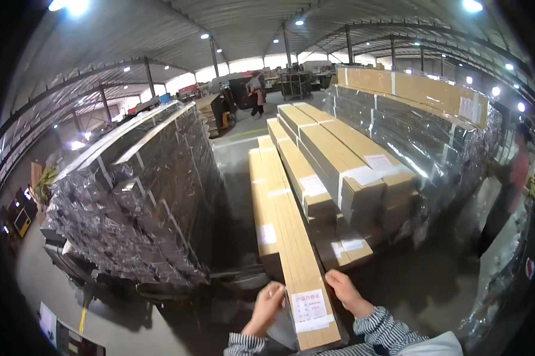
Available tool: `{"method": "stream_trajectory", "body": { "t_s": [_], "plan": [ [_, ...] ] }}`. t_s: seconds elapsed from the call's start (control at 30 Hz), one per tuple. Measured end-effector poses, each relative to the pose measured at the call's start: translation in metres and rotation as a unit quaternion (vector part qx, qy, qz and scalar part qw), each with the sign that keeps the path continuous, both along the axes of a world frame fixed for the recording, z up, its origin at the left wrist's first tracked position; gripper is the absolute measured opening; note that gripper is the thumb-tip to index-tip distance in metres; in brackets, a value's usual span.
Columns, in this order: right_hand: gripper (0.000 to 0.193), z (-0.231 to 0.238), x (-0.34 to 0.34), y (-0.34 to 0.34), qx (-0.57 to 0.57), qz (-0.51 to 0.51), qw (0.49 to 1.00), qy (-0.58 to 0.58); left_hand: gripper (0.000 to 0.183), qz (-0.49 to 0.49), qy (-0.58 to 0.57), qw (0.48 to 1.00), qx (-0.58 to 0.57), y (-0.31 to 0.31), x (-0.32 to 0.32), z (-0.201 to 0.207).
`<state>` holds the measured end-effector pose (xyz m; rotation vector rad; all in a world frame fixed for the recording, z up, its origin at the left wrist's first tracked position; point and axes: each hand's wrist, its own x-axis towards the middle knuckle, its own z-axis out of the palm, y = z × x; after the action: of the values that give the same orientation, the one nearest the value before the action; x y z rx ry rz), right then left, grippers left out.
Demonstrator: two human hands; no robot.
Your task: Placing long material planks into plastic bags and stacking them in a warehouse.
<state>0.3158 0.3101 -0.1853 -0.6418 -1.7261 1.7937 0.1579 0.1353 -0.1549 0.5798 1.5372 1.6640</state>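
Observation:
A long bundle of flat cardboard strips (300, 255) stretches away from me, its near end close to my body. A white paper label (310, 308) lies on top of that end. My left hand (266, 307) is closed in a fist at the bundle's left edge, beside the label. Across from it, my right hand (347, 293) is closed with its fingertips at the right edge. Something thin may be in the fingers, but I cannot make it out. A dark, shiny edge, perhaps clear film, shows round the near end.
Strapped cardboard bundles (339, 148) are stacked just right of mine. Film-wrapped stacks stand at left (143, 196) and far right (410, 118). One person (511, 184) stands at the right edge; another person (256, 94) is farther back in the hall.

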Motion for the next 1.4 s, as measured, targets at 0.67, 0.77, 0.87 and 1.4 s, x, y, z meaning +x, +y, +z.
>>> {"method": "stream_trajectory", "body": {
  "t_s": [0.67,0.77,0.87,1.4],
  "plan": [
    [0.029,-0.364,0.029,0.057,-0.423,-0.065,0.884,0.188,0.045,0.061,0.276,0.951,-0.124,-0.022,0.047,-0.202],
    [0.025,-0.193,-0.024,-0.024,-0.182,-0.027,0.983,-0.021,0.038,0.106,0.255,0.956,-0.095,-0.054,0.032,-0.156],
    [0.021,-0.132,-0.033,-0.061,-0.119,-0.003,0.993,-0.007,0.038,0.135,0.266,0.954,-0.031,-0.077,0.034,-0.110],
    [0.013,-0.079,-0.034,-0.137,0.035,0.098,0.995,-0.004,0.029,-0.039,0.358,0.929,-0.085,-0.182,0.008,-0.076]
  ]
}}
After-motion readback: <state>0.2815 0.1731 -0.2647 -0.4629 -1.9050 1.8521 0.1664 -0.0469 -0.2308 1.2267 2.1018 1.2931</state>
